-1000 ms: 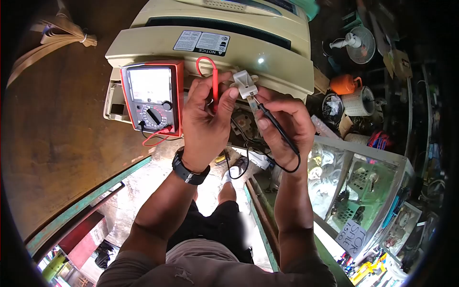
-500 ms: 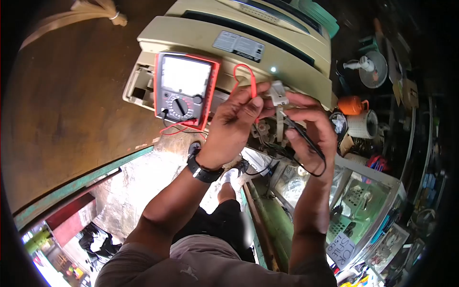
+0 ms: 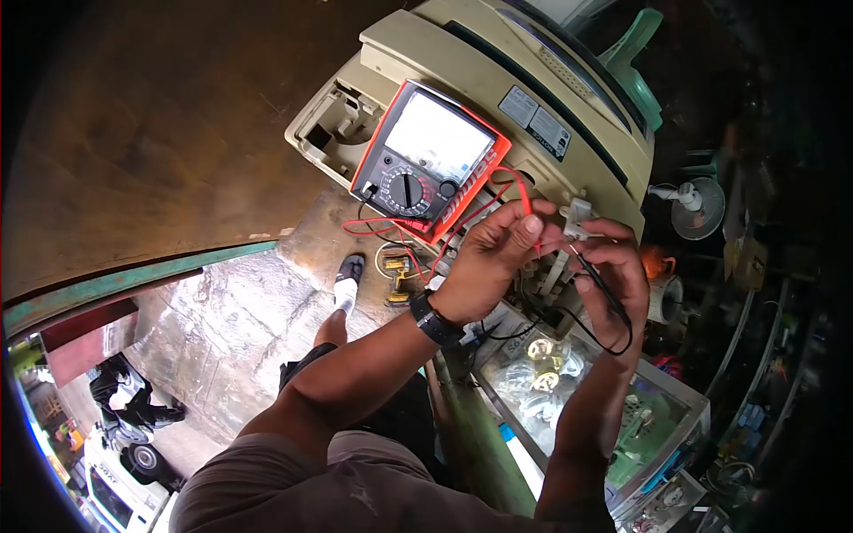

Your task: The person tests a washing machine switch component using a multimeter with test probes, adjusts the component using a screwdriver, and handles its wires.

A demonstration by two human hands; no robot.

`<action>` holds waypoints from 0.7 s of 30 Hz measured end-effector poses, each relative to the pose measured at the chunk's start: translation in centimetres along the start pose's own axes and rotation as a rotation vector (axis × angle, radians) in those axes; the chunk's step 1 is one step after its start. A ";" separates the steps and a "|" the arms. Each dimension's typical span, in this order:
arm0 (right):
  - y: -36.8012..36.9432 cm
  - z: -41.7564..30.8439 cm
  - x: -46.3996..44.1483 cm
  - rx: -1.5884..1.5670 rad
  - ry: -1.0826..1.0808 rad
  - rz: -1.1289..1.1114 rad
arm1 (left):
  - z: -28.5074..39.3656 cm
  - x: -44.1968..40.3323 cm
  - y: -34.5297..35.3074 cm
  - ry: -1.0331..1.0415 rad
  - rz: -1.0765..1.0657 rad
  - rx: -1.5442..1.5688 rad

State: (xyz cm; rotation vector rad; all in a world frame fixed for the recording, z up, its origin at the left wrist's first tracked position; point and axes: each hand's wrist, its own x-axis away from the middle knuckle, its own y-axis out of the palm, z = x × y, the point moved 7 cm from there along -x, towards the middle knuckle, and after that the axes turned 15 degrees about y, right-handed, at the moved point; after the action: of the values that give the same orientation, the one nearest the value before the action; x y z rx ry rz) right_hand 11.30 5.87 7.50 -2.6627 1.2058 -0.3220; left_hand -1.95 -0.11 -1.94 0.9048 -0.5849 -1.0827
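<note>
My left hand point(image 3: 498, 253), with a black watch on the wrist, is closed on a red test probe point(image 3: 526, 194) whose tip points toward a small white plastic part point(image 3: 578, 213). My right hand point(image 3: 613, 275) pinches a black test probe point(image 3: 602, 286), its tip close under that part. The right fingertips also touch the white part; whether both probe tips make contact is too small to tell. A red-framed analog multimeter point(image 3: 416, 191) rests tilted on the beige machine point(image 3: 498, 67), left of my hands. Glare washes out its scale. Red and black leads run from it.
A glass display case point(image 3: 662, 409) stands below my right forearm. An orange container point(image 3: 656, 262) and a metal fan-like disc point(image 3: 697, 209) are at right. A yellow-black power tool point(image 3: 397, 280) lies near my foot point(image 3: 348, 271). A brown tabletop point(image 3: 160, 133) spans the left.
The view has turned, so the multimeter and machine appear tilted and farther right. Both hands keep their grips on the probes and white part. More floor and the power tool now show.
</note>
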 end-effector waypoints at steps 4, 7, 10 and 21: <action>0.6 -0.6 -0.8 0.057 0.007 -0.024 | 0.2 0.8 -0.7 0.026 0.054 0.030; 0.6 -1.1 -0.9 0.170 -0.035 0.029 | 0.9 1.6 -1.3 0.115 0.095 -0.100; 1.3 -1.7 -0.7 0.246 -0.068 0.049 | 2.3 2.4 -2.6 0.240 0.165 -0.248; 3.3 -0.4 -0.7 0.268 -0.130 0.093 | 3.0 5.1 -3.1 0.223 0.288 -0.119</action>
State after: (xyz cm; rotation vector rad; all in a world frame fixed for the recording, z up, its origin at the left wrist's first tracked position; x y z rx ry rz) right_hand 8.38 4.18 6.89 -2.3538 1.1528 -0.2701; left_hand -3.89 -6.43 -3.05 0.7970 -0.4442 -0.7374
